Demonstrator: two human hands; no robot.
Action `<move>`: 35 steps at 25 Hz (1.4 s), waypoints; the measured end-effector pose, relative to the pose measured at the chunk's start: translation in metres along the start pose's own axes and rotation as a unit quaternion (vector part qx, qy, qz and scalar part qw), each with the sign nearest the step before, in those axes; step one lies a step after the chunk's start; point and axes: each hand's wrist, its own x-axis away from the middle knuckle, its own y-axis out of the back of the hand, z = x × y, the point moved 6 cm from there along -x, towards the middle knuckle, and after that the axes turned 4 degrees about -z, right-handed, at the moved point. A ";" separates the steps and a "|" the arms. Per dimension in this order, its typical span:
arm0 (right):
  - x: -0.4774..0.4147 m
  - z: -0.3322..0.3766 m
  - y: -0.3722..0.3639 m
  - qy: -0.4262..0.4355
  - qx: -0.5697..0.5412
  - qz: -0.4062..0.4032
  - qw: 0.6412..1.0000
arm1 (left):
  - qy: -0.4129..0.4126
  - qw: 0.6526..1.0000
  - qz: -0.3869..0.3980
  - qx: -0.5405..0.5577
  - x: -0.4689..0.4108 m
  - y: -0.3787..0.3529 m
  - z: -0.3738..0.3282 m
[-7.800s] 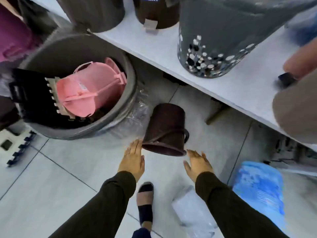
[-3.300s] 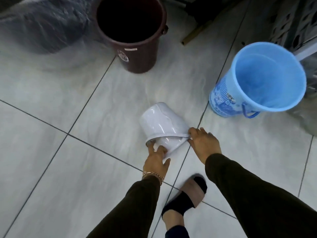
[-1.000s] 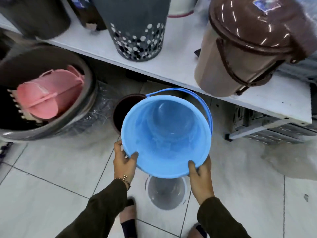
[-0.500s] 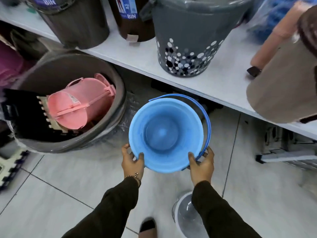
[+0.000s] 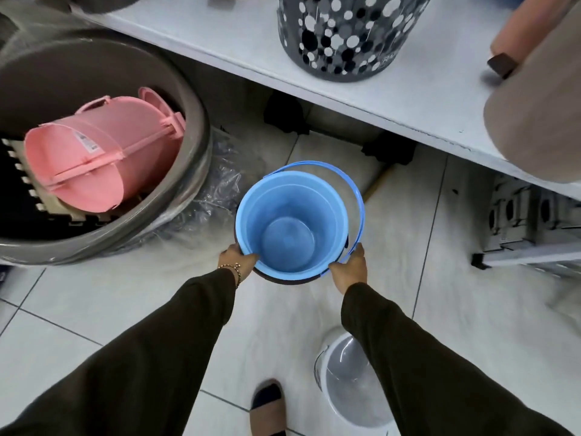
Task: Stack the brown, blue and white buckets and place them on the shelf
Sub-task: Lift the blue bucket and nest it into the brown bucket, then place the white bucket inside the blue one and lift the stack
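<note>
The blue bucket [image 5: 290,228] stands upright on the floor inside the brown bucket [image 5: 283,279], of which only a dark rim sliver shows below the blue rim. My left hand [image 5: 236,261] grips the blue rim on its left side. On the right side my right hand [image 5: 350,268] holds the rim near the raised blue handle. The white bucket [image 5: 349,382] stands upright on the tiles at the lower right, partly hidden by my right sleeve. The white shelf [image 5: 251,48] runs across the top.
A large grey tub [image 5: 188,171] holding a pink bin [image 5: 100,158] sits left of the buckets, with clear plastic wrap around it. On the shelf stand a grey dotted bin [image 5: 345,33] and a beige bin [image 5: 534,121]. My foot [image 5: 267,407] is near the white bucket.
The blue bucket has gone down from the air into the brown bucket on the floor. Both hands stayed on its rim and lowered with it.
</note>
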 end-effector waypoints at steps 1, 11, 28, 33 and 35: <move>0.001 -0.004 0.003 -0.003 0.001 0.023 1.000 | -0.004 1.000 -0.005 -0.009 0.005 0.001 0.004; 0.056 -0.153 0.127 -0.102 0.087 0.043 0.990 | -0.104 0.989 0.024 -0.101 0.123 -0.089 0.064; 0.056 -0.321 0.167 0.010 0.123 0.091 0.988 | -0.157 0.982 0.011 -0.109 0.144 -0.240 0.186; 0.086 -0.219 0.220 0.079 0.069 0.059 0.993 | -0.223 0.974 -0.027 -0.008 0.202 -0.194 0.096; 0.094 -0.171 0.236 0.116 0.054 0.039 0.991 | -0.256 0.965 -0.040 0.026 0.222 -0.167 0.055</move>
